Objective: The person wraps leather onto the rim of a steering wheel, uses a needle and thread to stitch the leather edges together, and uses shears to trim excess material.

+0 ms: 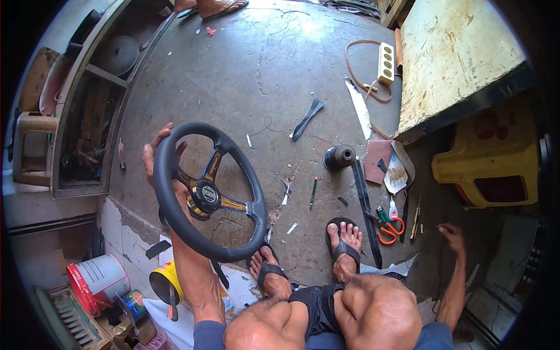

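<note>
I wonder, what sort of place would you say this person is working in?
Probably a small workshop: the left hand holds a steering wheel, and scissors and a small white bottle lie on the worn floor.

From where I stand, far side of the worn grey floor [233, 87]: a cream power strip [386, 63] with four sockets, brown cord [347, 55] looped beside it, and nearby a pale, scuffed board [461, 58] with a yellow plastic stool [513, 151] just past its lower edge. Left flank: a framed cabinet [107, 76] holding a round grey disc [116, 55]; below, a red-and-white bucket [105, 277], tilted, near a yellow tin [168, 272]. Top edge: another person's sandalled foot [216, 7], a pinkish-red scrap [210, 31] close by.
</note>
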Tool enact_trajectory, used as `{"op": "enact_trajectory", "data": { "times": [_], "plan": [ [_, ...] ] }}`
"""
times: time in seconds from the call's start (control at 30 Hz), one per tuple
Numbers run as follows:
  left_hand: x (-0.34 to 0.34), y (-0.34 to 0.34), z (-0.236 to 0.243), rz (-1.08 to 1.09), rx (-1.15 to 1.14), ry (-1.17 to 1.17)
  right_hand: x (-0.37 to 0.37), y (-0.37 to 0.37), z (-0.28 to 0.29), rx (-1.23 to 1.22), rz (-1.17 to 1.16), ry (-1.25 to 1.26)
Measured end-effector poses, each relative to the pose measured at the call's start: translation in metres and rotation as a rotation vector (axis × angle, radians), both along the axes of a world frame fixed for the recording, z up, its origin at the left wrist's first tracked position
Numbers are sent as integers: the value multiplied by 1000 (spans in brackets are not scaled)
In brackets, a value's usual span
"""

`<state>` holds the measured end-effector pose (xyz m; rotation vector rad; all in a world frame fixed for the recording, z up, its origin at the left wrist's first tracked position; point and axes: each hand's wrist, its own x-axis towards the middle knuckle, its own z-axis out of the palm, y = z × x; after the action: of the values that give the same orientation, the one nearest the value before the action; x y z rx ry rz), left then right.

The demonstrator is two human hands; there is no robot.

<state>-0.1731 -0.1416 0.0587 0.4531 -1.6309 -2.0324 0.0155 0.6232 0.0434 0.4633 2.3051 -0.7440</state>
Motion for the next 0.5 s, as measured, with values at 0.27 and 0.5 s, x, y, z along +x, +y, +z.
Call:
{"op": "enact_trajectory", "data": {
  "times": [0.27, 0.5],
  "plan": [
    [-2, -8, 0, -66, -6, 8, -25, -351, 201, -46, 457, 179],
    [-11, 22, 13, -82, -28, 37, -22, -180, 135, -21, 19, 261]
  ]
}}
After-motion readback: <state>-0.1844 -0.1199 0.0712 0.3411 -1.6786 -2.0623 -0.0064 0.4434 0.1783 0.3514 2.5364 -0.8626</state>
